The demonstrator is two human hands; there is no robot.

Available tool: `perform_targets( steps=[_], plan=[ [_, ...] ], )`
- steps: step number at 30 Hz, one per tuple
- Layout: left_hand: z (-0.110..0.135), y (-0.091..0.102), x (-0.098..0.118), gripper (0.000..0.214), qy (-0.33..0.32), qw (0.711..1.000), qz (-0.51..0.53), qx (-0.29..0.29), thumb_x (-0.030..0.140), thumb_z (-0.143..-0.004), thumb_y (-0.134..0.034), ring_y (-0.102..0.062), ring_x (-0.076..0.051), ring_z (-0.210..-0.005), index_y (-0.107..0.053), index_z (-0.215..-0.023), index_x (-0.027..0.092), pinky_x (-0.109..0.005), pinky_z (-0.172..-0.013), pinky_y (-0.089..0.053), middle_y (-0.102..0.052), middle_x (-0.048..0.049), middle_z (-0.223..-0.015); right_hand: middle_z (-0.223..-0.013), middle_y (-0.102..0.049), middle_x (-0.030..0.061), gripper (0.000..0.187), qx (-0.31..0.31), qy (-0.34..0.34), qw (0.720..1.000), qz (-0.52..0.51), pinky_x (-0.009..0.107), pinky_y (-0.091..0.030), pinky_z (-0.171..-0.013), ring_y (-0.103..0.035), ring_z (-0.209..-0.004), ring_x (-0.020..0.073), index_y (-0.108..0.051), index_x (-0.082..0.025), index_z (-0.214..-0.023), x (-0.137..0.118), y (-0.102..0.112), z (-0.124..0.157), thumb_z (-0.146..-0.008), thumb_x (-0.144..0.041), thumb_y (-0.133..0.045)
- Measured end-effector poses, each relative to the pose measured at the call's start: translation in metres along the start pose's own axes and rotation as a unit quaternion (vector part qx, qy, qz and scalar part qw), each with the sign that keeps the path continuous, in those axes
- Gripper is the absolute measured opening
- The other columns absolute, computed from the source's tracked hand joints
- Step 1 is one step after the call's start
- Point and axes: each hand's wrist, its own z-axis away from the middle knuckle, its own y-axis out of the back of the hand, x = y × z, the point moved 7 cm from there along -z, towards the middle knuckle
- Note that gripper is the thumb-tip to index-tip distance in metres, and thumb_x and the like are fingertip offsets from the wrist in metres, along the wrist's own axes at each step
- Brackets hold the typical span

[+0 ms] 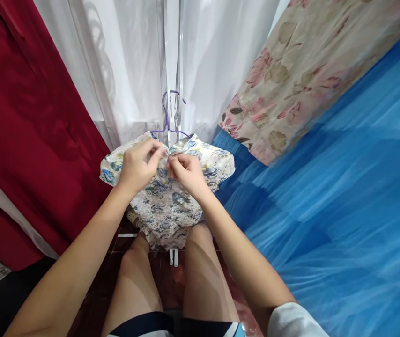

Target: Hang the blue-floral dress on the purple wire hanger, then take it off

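Note:
A short-sleeved floral shirt [172, 206], white with blue and yellow flowers, hangs in front of me on a purple wire hanger [166, 112]. At its neckline my left hand [142, 164] pinches the left collar edge between thumb and fingers. Just beside it, slightly lower, my right hand [188, 173] is closed on the front edge below the collar. The fingertips of both hands almost meet at the neck opening. Any button or fastener there is too small to make out.
White curtains [126, 61] hang behind the shirt. Red cloth [38, 131] hangs on the left. Floral cream fabric [291, 84] and blue tulle [344, 210] fill the right. Below are my legs [203, 271] and a dark red tiled floor [172, 285].

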Motion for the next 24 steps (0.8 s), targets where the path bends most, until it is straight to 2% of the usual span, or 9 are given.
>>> perform_targets(
  steps=[3,7,9,12,15,18,21,23,24],
  plan=[
    [-0.010,0.039,-0.034,0.024,0.054,0.988,0.038,0.138,0.035,-0.099,-0.054,-0.064,-0.011,-0.079,-0.063,-0.096,0.013,-0.024,-0.075,-0.049,-0.066,-0.0008,-0.083,-0.048,-0.053,-0.0030,0.034,-0.009,0.004,0.999,0.048,0.023,-0.031,-0.047,-0.043,-0.043,0.0093,-0.056,-0.019,-0.060,0.014,-0.003,0.005,-0.092,-0.030,-0.050],
    [0.013,0.073,-0.131,0.021,0.226,0.938,0.080,0.252,0.029,-0.100,-0.052,-0.060,-0.007,-0.078,-0.058,-0.096,0.009,-0.021,-0.076,-0.049,-0.063,0.0011,-0.084,-0.049,-0.051,-0.0038,0.031,-0.057,-0.003,0.996,0.061,0.023,-0.032,-0.048,-0.044,-0.046,0.0101,-0.054,-0.019,-0.059,0.023,-0.012,0.027,-0.089,-0.026,-0.050],
    [0.047,0.068,-0.175,0.012,0.343,0.898,0.098,0.257,0.019,-0.098,-0.049,-0.057,-0.005,-0.080,-0.057,-0.095,0.010,-0.019,-0.078,-0.047,-0.062,0.0030,-0.085,-0.049,-0.050,-0.0040,0.028,-0.079,-0.004,0.994,0.071,0.023,-0.032,-0.050,-0.045,-0.048,0.0106,-0.054,-0.019,-0.060,0.024,-0.018,0.038,-0.087,-0.024,-0.051],
    [0.100,0.035,-0.202,0.010,0.431,0.874,0.132,0.180,0.020,-0.092,-0.052,-0.056,-0.008,-0.071,-0.057,-0.090,0.012,-0.021,-0.069,-0.047,-0.062,0.0032,-0.074,-0.051,-0.052,-0.0036,0.026,-0.092,-0.027,0.993,0.064,0.023,-0.033,-0.051,-0.048,-0.050,0.0111,-0.054,-0.019,-0.059,0.030,-0.023,0.047,-0.085,-0.022,-0.052],
    [0.139,-0.010,-0.196,0.022,0.485,0.852,0.194,0.042,0.033,-0.079,-0.068,-0.062,-0.015,-0.066,-0.062,-0.084,0.012,-0.028,-0.065,-0.049,-0.066,-0.0013,-0.069,-0.050,-0.053,-0.0035,0.028,-0.075,-0.078,0.993,0.041,0.023,-0.036,-0.051,-0.048,-0.048,0.0110,-0.054,-0.020,-0.058,0.050,-0.011,0.057,-0.086,-0.024,-0.050],
    [0.153,-0.040,-0.165,0.036,0.484,0.832,0.263,-0.074,0.041,-0.066,-0.080,-0.066,-0.021,-0.071,-0.066,-0.079,0.011,-0.034,-0.071,-0.052,-0.069,-0.0067,-0.072,-0.046,-0.053,-0.0026,0.031,-0.079,-0.114,0.989,0.051,0.024,-0.035,-0.048,-0.047,-0.043,0.0112,-0.057,-0.020,-0.057,0.076,0.008,0.076,-0.087,-0.024,-0.047],
    [0.142,-0.048,-0.122,0.038,0.446,0.826,0.329,-0.101,0.050,-0.072,-0.077,-0.067,-0.021,-0.083,-0.066,-0.083,0.015,-0.032,-0.081,-0.053,-0.070,-0.0064,-0.085,-0.045,-0.054,-0.0007,0.029,-0.109,-0.137,0.981,0.079,0.025,-0.036,-0.047,-0.048,-0.043,0.0131,-0.061,-0.020,-0.056,0.094,0.022,0.102,-0.084,-0.023,-0.056],
    [0.126,-0.047,-0.086,0.032,0.395,0.835,0.373,-0.084,0.049,-0.081,-0.071,-0.065,-0.019,-0.088,-0.066,-0.090,0.018,-0.029,-0.085,-0.052,-0.069,-0.0042,-0.092,-0.059,-0.064,0.0020,0.008,-0.114,-0.132,0.980,0.096,0.027,-0.042,-0.053,-0.057,-0.055,0.0167,-0.071,-0.019,-0.073,0.093,0.027,0.114,-0.077,-0.025,-0.071],
    [0.117,-0.048,-0.067,0.029,0.363,0.845,0.384,-0.084,0.047,-0.084,-0.069,-0.065,-0.018,-0.088,-0.067,-0.091,0.019,-0.028,-0.084,-0.051,-0.069,-0.0037,-0.093,-0.074,-0.070,0.0040,0.020,-0.120,-0.118,0.981,0.095,0.028,-0.045,-0.060,-0.061,-0.067,0.0193,-0.073,-0.019,-0.088,0.087,0.025,0.117,-0.071,-0.027,-0.079]
  ],
)
